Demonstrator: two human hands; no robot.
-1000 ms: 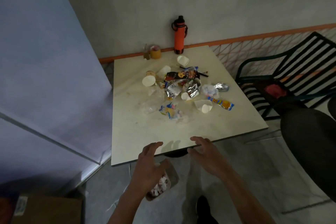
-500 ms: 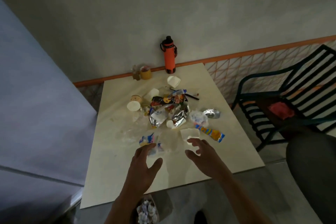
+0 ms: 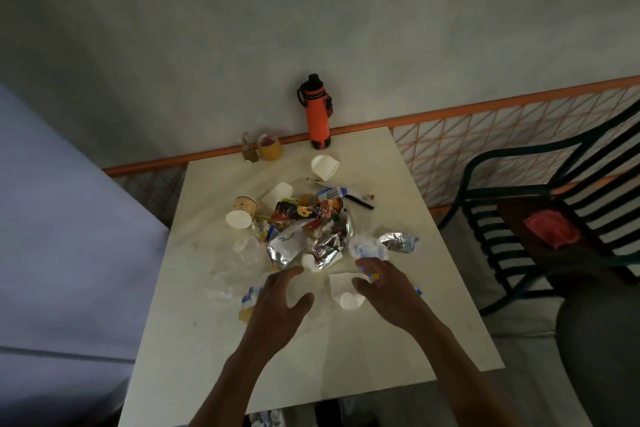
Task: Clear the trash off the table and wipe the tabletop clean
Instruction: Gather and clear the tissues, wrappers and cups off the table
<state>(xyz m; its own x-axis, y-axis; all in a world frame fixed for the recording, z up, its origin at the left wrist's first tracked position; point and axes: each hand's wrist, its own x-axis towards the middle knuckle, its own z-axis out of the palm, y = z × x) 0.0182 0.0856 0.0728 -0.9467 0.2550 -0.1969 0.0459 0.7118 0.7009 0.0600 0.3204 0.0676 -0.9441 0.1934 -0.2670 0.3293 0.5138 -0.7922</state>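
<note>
A heap of trash lies mid-table on the pale tabletop: silver foil wrappers, a dark snack bag, white paper cups, a crumpled tissue and clear plastic. My left hand hovers open over a blue-and-white wrapper at the heap's near edge. My right hand is spread open over a yellow-blue wrapper, beside a tipped white cup. Neither hand holds anything.
An orange bottle and a small yellow jar stand at the table's far edge by the wall. A black slatted chair holding something red stands to the right. A lilac panel lies left. A bin with white trash peeks from under the table.
Both hands have moved forward from the table's near edge over the tabletop to the near side of the trash heap. The view has come closer to the table.
</note>
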